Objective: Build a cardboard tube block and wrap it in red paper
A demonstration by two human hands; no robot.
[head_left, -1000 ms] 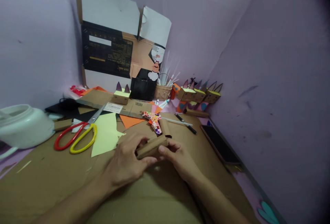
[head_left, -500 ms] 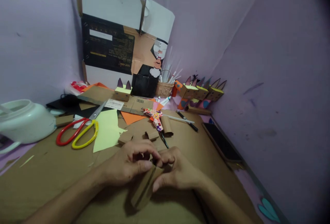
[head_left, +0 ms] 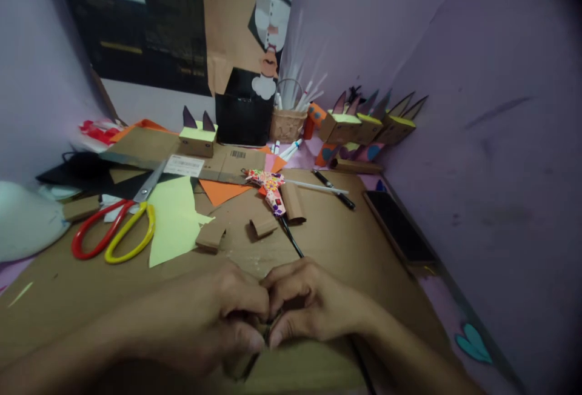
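Observation:
Both my hands meet low in the middle of the view over a folded brown cardboard piece (head_left: 237, 366), which they mostly cover. My left hand (head_left: 222, 313) curls its fingers and thumb onto the cardboard from the left. From the right, my right hand (head_left: 304, 304) pinches the same piece, thumb and fingertips bent in. Beyond the hands lie two small folded cardboard bits, one on the left (head_left: 211, 238) and one nearer the middle (head_left: 264, 228). A patterned glue gun (head_left: 271, 192) rests behind them, its black cord running toward my right hand.
Scissors (head_left: 125, 225) with red and yellow handles lie left beside pale yellow paper (head_left: 173, 219). A phone (head_left: 400, 225) lies along the right wall. Cardboard animal heads (head_left: 343, 128) and a basket of sticks (head_left: 288, 125) stand at the back. A white pot (head_left: 27, 222) sits far left.
The view has shifted closer and downward. My left hand has moved down along the folded cardboard, covering more of it, and both hands' fingertips have closed together on it.

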